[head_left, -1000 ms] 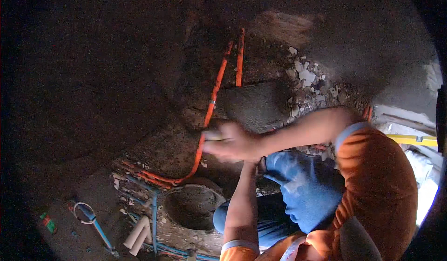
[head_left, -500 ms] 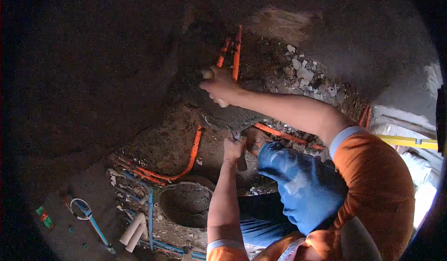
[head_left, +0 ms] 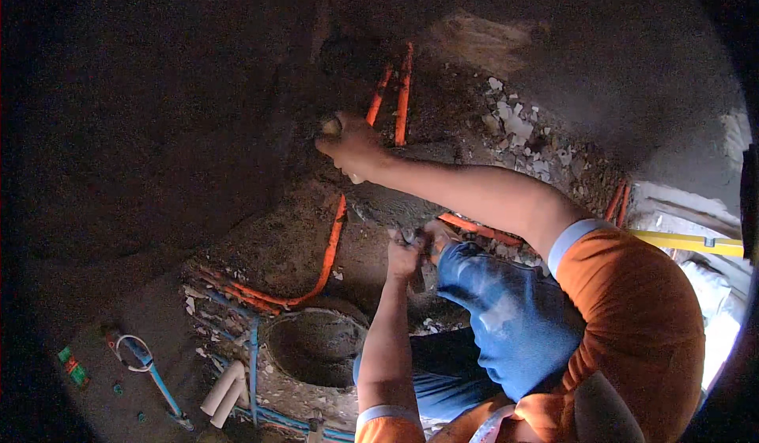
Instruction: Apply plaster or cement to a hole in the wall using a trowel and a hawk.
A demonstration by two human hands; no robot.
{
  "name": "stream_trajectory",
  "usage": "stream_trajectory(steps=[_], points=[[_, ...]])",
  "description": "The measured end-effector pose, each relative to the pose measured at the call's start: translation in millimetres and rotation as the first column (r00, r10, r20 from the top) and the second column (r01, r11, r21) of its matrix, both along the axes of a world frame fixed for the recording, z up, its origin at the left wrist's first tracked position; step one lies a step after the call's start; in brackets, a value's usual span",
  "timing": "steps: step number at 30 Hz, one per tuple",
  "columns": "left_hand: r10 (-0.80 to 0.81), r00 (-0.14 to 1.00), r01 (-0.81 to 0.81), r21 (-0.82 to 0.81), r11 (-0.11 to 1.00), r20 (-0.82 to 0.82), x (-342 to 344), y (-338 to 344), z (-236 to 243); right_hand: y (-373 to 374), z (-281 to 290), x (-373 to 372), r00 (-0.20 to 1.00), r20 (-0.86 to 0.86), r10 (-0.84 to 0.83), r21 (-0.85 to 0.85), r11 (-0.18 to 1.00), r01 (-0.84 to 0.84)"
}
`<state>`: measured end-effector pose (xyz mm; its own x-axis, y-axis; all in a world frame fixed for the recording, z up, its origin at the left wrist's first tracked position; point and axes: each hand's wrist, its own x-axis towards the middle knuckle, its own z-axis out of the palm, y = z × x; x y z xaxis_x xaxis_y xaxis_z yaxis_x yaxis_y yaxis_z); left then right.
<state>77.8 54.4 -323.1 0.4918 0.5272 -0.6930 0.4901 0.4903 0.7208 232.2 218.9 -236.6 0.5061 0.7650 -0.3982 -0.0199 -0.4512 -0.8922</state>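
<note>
Rubbly ground (head_left: 273,257) beyond bucket (head_left: 278,336): orange pipe (head_left: 334,245) uncovered there, so work looks unfinished. Grey-smeared board (head_left: 391,204), past bucket and rightward, seems part loaded. Right hand (head_left: 353,146), beyond bucket, fisted round pale handle (head_left: 331,127). Left hand (head_left: 403,255), nearer bucket, closed at board's edge, apparently holding it.

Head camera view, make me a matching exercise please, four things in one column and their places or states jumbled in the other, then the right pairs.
1. Right hand
2. Left hand
3. Yellow bar
4. Pale tubes

A. At the picture's right edge
B. Lower left, beside a blue pipe
C. Closed round a pale handle
D. At the dark slab's near edge

Pairs: 1-C, 2-D, 3-A, 4-B
</note>
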Motion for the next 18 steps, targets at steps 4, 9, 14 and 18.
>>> stream_trajectory(steps=[4,9,14,18], points=[[-0.104,0.994,0.105,0.06,0.993,-0.026,2.6,2.6,4.0,-3.4,8.3,2.3,0.997,0.081,-0.015,0.027,1.0,0.013],[-0.139,0.99,0.133,0.27,0.954,0.002,1.1,2.1,-3.2,-10.9,25.7,12.6,0.999,-0.02,0.04,0.042,0.998,-0.039],[0.119,0.989,-0.123,0.042,0.991,0.092,-15.7,1.6,-30.0,-71.5,54.9,16.2,0.87,-0.485,-0.089,0.076,0.987,0.143],[-0.061,0.997,0.06,0.022,0.998,0.041,-1.6,33.6,38.1,-187.1,56.0,61.3,0.66,-0.733,-0.165,0.089,0.938,0.334]])
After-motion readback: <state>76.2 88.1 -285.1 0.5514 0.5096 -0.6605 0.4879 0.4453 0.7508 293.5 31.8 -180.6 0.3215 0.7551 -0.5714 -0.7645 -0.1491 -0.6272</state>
